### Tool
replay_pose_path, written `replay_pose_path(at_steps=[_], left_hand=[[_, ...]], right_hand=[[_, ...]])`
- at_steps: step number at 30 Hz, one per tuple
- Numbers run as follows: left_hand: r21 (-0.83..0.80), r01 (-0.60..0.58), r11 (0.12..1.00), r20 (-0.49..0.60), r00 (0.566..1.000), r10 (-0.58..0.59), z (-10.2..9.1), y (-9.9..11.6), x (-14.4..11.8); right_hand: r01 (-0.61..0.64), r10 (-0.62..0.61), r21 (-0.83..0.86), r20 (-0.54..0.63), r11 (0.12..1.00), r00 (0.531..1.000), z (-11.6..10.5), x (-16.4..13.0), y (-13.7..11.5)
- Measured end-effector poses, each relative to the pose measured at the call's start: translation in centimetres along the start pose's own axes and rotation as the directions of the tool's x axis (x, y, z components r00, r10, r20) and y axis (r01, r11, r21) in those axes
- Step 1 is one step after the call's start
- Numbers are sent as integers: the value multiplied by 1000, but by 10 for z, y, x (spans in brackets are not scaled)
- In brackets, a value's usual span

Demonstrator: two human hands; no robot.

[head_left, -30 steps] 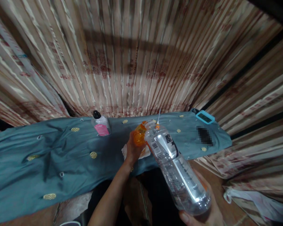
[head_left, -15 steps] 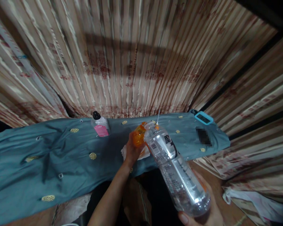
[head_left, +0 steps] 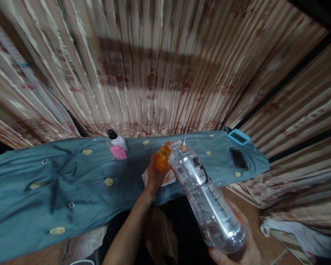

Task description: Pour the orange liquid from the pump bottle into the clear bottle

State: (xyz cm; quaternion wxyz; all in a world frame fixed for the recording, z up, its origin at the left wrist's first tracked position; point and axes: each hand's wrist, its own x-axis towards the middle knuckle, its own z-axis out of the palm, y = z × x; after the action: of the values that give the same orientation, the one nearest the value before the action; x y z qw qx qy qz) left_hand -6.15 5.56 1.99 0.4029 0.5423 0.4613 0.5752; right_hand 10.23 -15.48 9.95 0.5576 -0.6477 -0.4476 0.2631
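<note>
My left hand (head_left: 153,173) is closed around an orange see-through bottle (head_left: 163,157), held above the cloth-covered surface. My right hand (head_left: 237,243) grips the lower end of a large clear plastic bottle (head_left: 202,195) with a silver label and dark lettering. That bottle is tilted, its neck up and to the left, with its mouth at the top of the orange bottle; whether the two touch I cannot tell. Under my left hand lies a crumpled white tissue (head_left: 169,179). Behind the clear bottle's neck a thin white stick (head_left: 185,138) stands up beside something orange, mostly hidden.
A clear bottle with a pink label and black cap (head_left: 118,145) stands at the back left of the blue-green cloth (head_left: 71,176). Toward the right end are a light-blue framed device (head_left: 238,137) and a blurred-out dark item (head_left: 238,159). Striped curtains (head_left: 143,73) hang close behind.
Both hands and both held bottles stay in nearly the same place. Only a very slight shift of the view shows.
</note>
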Motion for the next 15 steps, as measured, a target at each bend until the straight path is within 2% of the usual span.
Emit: replay_pose_path(at_steps=[15], left_hand=[[-11, 25, 1000, -10, 1000, -25, -3, 2, 2]], right_hand=[[-2, 2, -26, -11, 1000, 1000, 0, 0, -4]])
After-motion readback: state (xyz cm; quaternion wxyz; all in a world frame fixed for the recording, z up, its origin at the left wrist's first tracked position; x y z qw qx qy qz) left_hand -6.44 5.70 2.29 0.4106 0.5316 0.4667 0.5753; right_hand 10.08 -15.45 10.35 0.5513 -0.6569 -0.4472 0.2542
